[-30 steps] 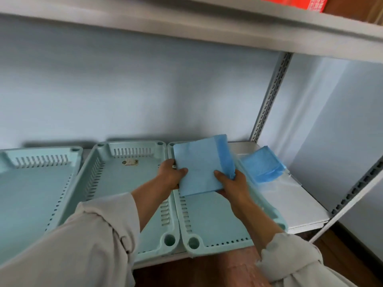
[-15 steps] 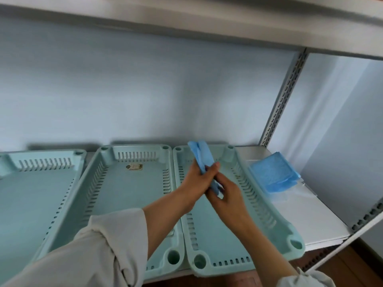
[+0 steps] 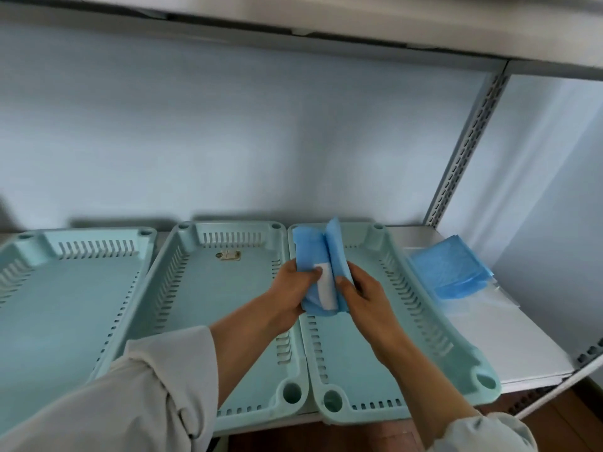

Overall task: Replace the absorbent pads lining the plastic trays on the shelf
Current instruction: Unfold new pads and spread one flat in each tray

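Shelf (image 3: 509, 340) carries three bare trays; over the right tray (image 3: 368, 363), left hand (image 3: 292, 288) and right hand (image 3: 365, 293) each grip the folded pad (image 3: 321, 252), apparently unfolding it; spare pads (image 3: 448, 269) lie at the shelf's right edge.

Soft, even daylight with a cool bluish cast, brighter at the right. The upper shelf (image 3: 326, 24) throws a dim band across the top, and the trays (image 3: 228, 321) cast faint shadows on the back wall (image 3: 228, 141). Wide-angle lens bows straight edges; overall slightly soft, no glare
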`<state>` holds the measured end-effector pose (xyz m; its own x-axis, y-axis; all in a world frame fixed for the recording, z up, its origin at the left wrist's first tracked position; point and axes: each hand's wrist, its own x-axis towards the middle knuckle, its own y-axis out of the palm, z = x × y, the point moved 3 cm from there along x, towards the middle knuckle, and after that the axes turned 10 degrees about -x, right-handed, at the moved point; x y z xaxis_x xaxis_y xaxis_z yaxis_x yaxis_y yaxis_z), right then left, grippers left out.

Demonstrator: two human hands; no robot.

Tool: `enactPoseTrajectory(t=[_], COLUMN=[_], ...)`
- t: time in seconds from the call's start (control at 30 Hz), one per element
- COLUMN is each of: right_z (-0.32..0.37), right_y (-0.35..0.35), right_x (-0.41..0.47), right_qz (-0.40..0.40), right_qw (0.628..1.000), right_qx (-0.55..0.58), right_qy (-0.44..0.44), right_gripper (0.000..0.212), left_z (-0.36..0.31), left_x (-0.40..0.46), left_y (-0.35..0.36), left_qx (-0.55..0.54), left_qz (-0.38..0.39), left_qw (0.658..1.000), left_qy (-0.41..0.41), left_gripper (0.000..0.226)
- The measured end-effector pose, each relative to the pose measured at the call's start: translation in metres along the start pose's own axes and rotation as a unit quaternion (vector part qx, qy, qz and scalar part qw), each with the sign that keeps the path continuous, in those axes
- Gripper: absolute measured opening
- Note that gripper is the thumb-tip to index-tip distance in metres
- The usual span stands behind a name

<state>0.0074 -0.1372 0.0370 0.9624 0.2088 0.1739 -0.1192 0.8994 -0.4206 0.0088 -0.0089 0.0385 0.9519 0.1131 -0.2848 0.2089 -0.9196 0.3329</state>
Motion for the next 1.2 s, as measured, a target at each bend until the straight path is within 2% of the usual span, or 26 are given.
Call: enactPoseTrajectory(t=[0.1, 0.2, 0.33, 0.43, 0.57, 0.7, 0.87, 0.93, 1.0, 1.07, 1.13, 1.2], right_z=[-0.004, -0.012, -0.027, -0.034, -0.039, -0.041, -0.040, -0.044, -0.045, -0.041, -0.031, -0.028], right_y=[0.000, -0.010, -0.034, -0.036, -0.016, 0.012, 0.025, 0.026, 0.024, 0.028, 0.039, 0.054], right_x=[-0.001, 0.004, 0.009, 0.011, 0.018, 0.022, 0.029, 0.030, 0.030, 0.023, 0.016, 0.010], right_qz=[0.002, -0.064, -0.193, -0.194, -0.107, -0.016, -0.020, -0.027, -0.010, 0.016, 0.026, 0.082], right_qw=[1.000, 0.989, 0.935, 0.926, 0.971, 0.979, 0.985, 0.983, 0.964, 0.919, 0.897, 0.896], right_qx=[-0.022, 0.114, 0.249, 0.262, 0.100, 0.027, -0.009, -0.060, -0.224, -0.381, -0.437, -0.435], right_qy=[0.019, 0.071, 0.161, 0.189, 0.190, 0.202, 0.171, 0.169, 0.140, 0.097, 0.053, 0.044], right_gripper=[0.038, 0.033, 0.045, 0.050, 0.041, 0.035, 0.034, 0.036, 0.039, 0.041, 0.044, 0.063], left_z=[-0.002, -0.015, -0.035, -0.039, -0.034, -0.017, -0.005, 0.003, 0.010, 0.010, 0.010, 0.010], left_x=[-0.003, -0.001, -0.001, 0.004, 0.009, 0.008, 0.007, 0.008, 0.012, 0.017, 0.021, 0.024], left_y=[-0.008, -0.021, -0.055, -0.078, -0.100, -0.116, -0.128, -0.131, -0.133, -0.132, -0.129, -0.126], left_qx=[0.052, 0.110, 0.198, 0.252, 0.298, 0.315, 0.262, 0.251, 0.244, 0.246, 0.245, 0.274], left_qz=[-0.034, -0.109, -0.205, -0.219, -0.215, -0.187, -0.192, -0.176, -0.158, -0.149, -0.135, -0.120], left_qw=[0.998, 0.987, 0.953, 0.937, 0.926, 0.929, 0.944, 0.950, 0.955, 0.955, 0.957, 0.948], left_qy=[-0.006, 0.037, 0.101, 0.100, 0.083, 0.056, 0.053, 0.055, 0.061, 0.067, 0.080, 0.104], left_gripper=[0.041, 0.041, 0.034, 0.034, 0.038, 0.047, 0.050, 0.054, 0.059, 0.066, 0.077, 0.085])
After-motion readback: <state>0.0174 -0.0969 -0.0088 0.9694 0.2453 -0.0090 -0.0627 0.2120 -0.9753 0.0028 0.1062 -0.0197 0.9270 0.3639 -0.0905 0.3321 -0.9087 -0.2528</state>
